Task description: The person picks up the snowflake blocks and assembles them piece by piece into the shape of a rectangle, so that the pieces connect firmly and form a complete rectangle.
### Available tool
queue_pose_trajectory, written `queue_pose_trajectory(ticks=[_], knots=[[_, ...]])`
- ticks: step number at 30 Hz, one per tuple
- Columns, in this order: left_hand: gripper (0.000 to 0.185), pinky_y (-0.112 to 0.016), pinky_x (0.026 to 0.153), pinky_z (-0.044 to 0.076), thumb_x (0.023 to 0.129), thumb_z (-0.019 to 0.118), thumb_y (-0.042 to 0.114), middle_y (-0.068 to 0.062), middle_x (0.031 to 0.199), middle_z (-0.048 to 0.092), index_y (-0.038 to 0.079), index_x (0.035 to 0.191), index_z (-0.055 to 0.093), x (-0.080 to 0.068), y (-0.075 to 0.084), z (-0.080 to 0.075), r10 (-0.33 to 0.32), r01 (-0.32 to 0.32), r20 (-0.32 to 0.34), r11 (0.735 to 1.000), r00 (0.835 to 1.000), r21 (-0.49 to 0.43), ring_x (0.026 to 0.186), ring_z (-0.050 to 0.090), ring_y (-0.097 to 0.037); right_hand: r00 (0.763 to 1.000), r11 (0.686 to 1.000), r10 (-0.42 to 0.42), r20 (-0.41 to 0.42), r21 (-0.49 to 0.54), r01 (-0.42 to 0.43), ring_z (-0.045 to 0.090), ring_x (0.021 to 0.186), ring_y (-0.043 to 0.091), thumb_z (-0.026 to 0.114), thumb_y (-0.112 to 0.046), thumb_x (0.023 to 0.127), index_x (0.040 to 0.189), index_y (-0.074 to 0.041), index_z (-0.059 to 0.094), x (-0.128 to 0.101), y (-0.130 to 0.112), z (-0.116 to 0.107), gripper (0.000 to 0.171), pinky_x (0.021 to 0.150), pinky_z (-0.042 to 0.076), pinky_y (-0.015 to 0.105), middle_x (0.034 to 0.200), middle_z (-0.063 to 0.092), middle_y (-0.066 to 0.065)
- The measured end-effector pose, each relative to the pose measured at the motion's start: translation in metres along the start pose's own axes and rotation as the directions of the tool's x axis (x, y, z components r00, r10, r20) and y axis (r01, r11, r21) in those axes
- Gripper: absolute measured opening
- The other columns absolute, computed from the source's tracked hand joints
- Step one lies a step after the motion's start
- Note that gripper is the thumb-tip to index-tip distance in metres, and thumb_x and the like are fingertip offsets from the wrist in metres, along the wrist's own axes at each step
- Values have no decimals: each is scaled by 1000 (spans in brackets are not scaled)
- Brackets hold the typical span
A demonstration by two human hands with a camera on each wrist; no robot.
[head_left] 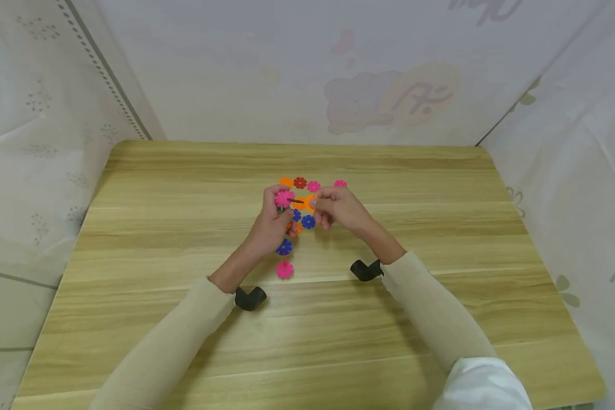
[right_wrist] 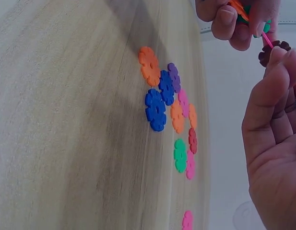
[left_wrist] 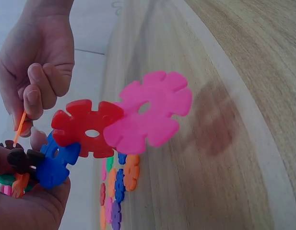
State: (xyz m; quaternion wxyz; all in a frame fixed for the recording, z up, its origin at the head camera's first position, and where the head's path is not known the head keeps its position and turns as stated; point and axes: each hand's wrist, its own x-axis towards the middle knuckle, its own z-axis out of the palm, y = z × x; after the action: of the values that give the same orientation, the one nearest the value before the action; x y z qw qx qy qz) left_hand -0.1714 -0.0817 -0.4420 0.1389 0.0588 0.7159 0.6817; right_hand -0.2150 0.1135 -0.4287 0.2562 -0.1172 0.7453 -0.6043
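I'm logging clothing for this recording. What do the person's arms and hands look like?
The left hand and right hand are bare. Plain beige sleeves reach both wrists; white cloth shows higher on the right arm. A black, bent, tube-like piece shows beside each wrist.

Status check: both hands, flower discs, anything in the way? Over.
Left hand gripping linked flower discs. Right hand pinching an orange disc. Loose discs lying on the table; nothing apparent in the way.
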Motion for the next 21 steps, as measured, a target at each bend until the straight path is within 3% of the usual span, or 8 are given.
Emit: queue_pose_trajectory(ticks=[6,14,21], knots=[[41,-47,68,55,102,34,1,-14,82,45,12,139,19,-1,3,0,-1,1,-1,1000,1000,5,65,53,-24,1000,1000,3,27,-22,-2,52,49,20,51,-16,99,87,2,55,-1,-1,-1,23,53,51,37,66,60,13],[39,-49,67,53,102,33,2,-14,84,46,14,137,20,-2,4,1,7,-9,30,998,1000,66,67,53,-25,1000,1000,10,29,-27,-9,52,50,18,53,-17,99,85,0,56,-1,-2,-2,23,53,49,31,66,60,10],[39,-33,59,47,102,33,4,-14,78,48,11,139,20,-4,3,1,28,-33,31,983,999,179,64,51,-27,999,997,-1,37,-73,4,47,49,19,54,-15,98,81,-1,55,-3,-5,-3,22,50,44,36,64,56,9]])
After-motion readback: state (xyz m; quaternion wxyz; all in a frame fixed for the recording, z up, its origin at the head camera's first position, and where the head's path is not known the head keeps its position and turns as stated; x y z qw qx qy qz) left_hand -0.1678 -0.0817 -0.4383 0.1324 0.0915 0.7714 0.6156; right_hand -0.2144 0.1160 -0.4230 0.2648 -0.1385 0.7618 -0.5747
